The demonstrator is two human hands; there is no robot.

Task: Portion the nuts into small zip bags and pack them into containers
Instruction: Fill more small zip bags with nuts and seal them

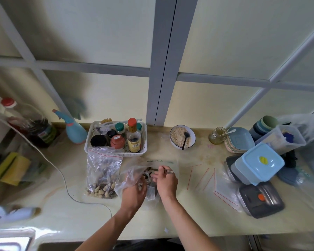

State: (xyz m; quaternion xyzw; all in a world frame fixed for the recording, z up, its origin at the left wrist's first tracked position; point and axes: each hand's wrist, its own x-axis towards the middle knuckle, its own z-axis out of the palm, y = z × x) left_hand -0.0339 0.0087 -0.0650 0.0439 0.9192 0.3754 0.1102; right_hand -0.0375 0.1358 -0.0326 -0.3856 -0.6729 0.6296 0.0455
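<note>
Carefully, mid-frame, the left hand (134, 192) should have held the bag (129, 180) open while the right hand (166, 180), pinching nuts (149, 170), dropped them in.

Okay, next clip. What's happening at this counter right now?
A person stands at a kitchen counter working both hands on a clear plastic bag with dark pieces inside. The left hand holds the bag's side, while the right hand pinches something thin at its mouth. A larger zip bag of nuts lies to the left, empty small zip bags lie spread to the right, and lidded containers sit stacked beyond them.
</note>
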